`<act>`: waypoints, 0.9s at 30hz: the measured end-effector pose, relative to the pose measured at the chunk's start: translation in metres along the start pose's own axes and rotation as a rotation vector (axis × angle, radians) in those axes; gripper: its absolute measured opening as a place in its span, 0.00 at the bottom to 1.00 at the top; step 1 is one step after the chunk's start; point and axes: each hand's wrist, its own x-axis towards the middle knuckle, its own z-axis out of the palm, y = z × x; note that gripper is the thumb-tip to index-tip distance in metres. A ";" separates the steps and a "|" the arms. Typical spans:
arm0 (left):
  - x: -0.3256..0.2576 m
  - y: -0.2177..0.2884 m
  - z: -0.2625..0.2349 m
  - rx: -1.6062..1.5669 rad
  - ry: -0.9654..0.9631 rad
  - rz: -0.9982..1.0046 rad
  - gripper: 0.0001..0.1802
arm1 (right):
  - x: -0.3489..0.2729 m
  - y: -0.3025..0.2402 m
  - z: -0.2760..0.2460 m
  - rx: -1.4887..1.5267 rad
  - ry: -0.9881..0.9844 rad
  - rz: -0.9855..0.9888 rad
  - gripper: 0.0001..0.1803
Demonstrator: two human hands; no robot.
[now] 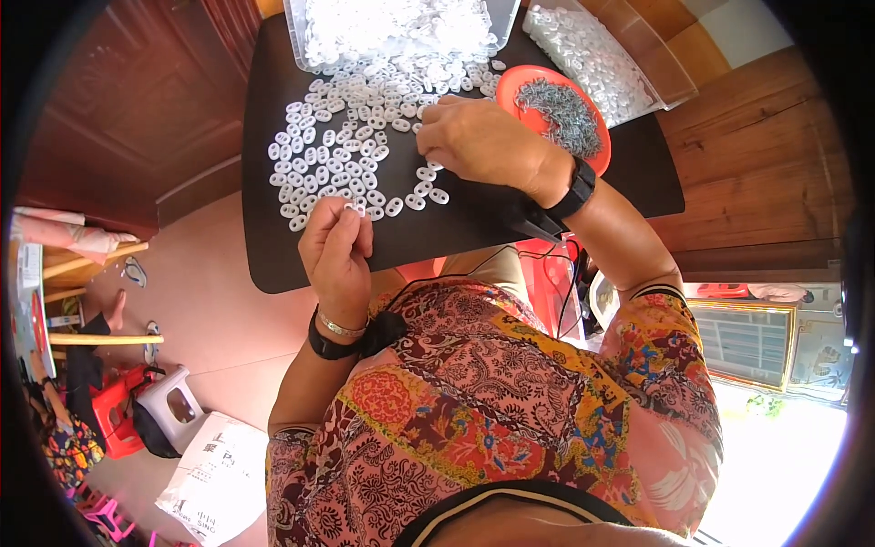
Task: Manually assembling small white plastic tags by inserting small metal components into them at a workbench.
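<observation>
Near the front of a dark table (283, 260), my left hand (334, 251) pinches a small white oval plastic piece (355, 209) with holes between thumb and fingers. Many matching white two-hole pieces (333, 167) lie loose beyond it. To the right, my right hand (481, 141) is low over the pieces, palm down, its fingers curled together. Its fingertips are partly hidden, so what they hold cannot be made out. Close by its wrist, a red plate (598, 164) bears a heap of small grey metal parts (565, 118).
A clear bin (299, 41) full of white pieces stands at the table's far edge. Another clear container (665, 96) with white pieces is at the far right. A black object (536, 219) sits below my right wrist. Stools (173, 406) and another person's foot (118, 310) are at left.
</observation>
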 end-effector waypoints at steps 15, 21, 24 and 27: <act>-0.001 -0.001 -0.001 0.032 -0.023 -0.003 0.07 | 0.045 0.005 0.022 -0.081 -0.007 -0.083 0.03; -0.001 -0.002 -0.003 0.029 -0.033 -0.001 0.08 | 0.041 0.003 0.015 -0.075 -0.068 -0.012 0.04; -0.001 -0.002 -0.002 0.036 -0.032 0.002 0.08 | 0.043 -0.001 0.017 -0.035 0.007 -0.036 0.05; -0.001 -0.003 -0.003 0.072 -0.049 0.009 0.07 | 0.047 -0.007 0.021 -0.012 0.087 -0.080 0.06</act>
